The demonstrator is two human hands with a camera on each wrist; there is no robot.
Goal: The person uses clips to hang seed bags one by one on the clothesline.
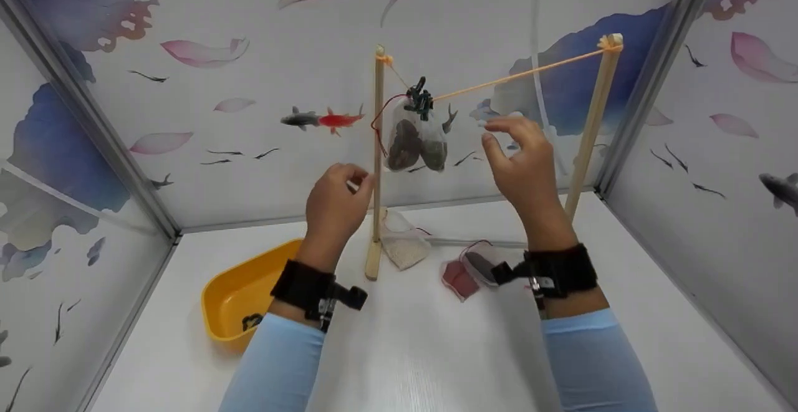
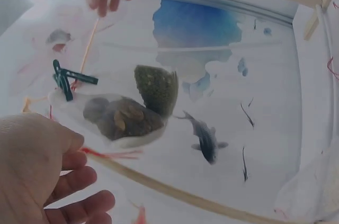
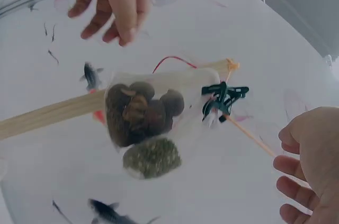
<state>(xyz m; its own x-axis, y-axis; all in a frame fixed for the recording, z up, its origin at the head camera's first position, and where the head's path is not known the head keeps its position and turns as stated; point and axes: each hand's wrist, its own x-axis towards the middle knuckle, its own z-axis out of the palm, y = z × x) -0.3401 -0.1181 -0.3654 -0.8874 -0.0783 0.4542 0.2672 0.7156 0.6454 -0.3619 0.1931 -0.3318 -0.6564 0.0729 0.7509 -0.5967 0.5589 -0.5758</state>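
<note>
Two mesh bags hang between my hands from the head view: a bag of dark brown pieces (image 1: 404,145) and, at its right, a bag of green grains (image 1: 434,153). Dark green clips (image 1: 421,97) fix their tops to an orange cord (image 1: 517,76), which sags between the left wooden post (image 1: 378,150) and the right wooden post (image 1: 595,119). My left hand (image 1: 336,203) is lower and left of the bags, beside the left post, fingers loosely bent round nothing. My right hand (image 1: 523,156) is raised right of them, released, thumb and forefinger apart. Below, on the table, lie a bag of pale grains (image 1: 405,253), a bag with red contents (image 1: 460,280) and a bag with dark contents (image 1: 481,265).

From the left wrist, the bags lie beyond my left fingers, clear of them; a red string (image 2: 114,154) shows close to my fingers, though I cannot tell whether it touches. My right fingers hang by the cord, contact unclear.

From the right wrist, both bags and the clips are left of my slack right fingers, the cord slanting toward them. My left fingers hang loose across the bags, well apart from them.
</note>
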